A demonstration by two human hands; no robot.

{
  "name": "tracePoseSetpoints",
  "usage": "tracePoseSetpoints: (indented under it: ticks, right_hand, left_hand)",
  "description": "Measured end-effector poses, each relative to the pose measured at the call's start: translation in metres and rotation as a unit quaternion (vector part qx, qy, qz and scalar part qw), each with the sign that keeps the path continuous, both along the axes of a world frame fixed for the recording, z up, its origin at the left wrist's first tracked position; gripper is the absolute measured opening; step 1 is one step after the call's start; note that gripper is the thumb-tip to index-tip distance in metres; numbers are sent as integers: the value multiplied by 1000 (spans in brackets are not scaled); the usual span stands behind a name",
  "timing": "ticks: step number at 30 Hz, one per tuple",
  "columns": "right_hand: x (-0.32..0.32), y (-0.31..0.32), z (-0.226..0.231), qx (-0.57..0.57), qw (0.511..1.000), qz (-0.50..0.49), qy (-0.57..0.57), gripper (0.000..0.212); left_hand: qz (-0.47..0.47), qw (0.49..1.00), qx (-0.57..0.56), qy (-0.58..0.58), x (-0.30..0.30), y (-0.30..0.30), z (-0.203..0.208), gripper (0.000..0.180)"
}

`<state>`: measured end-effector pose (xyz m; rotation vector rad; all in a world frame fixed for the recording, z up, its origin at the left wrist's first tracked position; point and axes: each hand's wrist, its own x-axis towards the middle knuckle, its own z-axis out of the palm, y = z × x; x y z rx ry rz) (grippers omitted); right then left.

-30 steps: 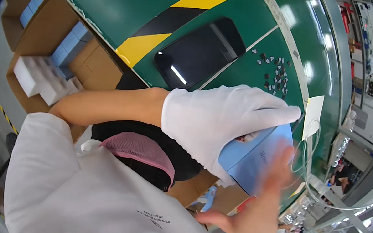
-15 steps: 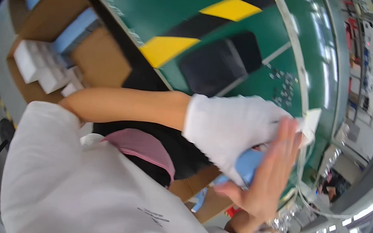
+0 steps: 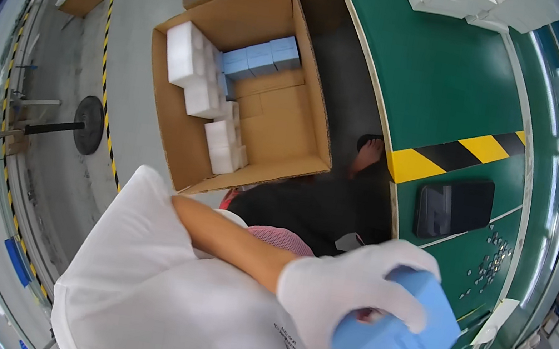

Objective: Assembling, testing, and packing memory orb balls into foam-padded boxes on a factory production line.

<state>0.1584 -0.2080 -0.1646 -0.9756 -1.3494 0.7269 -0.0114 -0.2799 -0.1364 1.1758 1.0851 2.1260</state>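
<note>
Blue box in hand above the green bench, not yet set down.

The blue box (image 3: 393,342) is gripped from above by the white-gloved left hand (image 3: 341,292), fingers wrapped over its top edge; right hand not visible. Similar blue boxes remain in the open carton (image 3: 286,132) on the floor; a dark tablet (image 3: 454,208) lies on the bench (image 3: 446,76).

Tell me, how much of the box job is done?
Partly done, it seems: the cardboard carton holds rows of white boxes and small blue packs. In hand: the gloved left hand grips one blue box near the green table. Left: much of the carton's floor is bare, so more could fit.
</note>
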Motion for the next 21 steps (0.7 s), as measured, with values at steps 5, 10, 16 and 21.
tracePoseSetpoints:
  ticks: [5,10,16,21]
  right_hand:
    - [6,-25,20,-337,855,127,-372,98]
    - [-44,-20,31,-3,753,588,-296,85]
    - [-117,-22,-13,28,686,662,-302,100]
    - [-150,-26,-48,45,667,688,-282,109]
  left_hand:
    - [-40,979,-132,151,-68,-73,12,96]
    - [-150,887,-374,227,-92,-120,33,113]
    - [-160,856,-443,213,-129,-156,-5,127]
    - [-41,898,-431,81,-134,-183,-37,146]
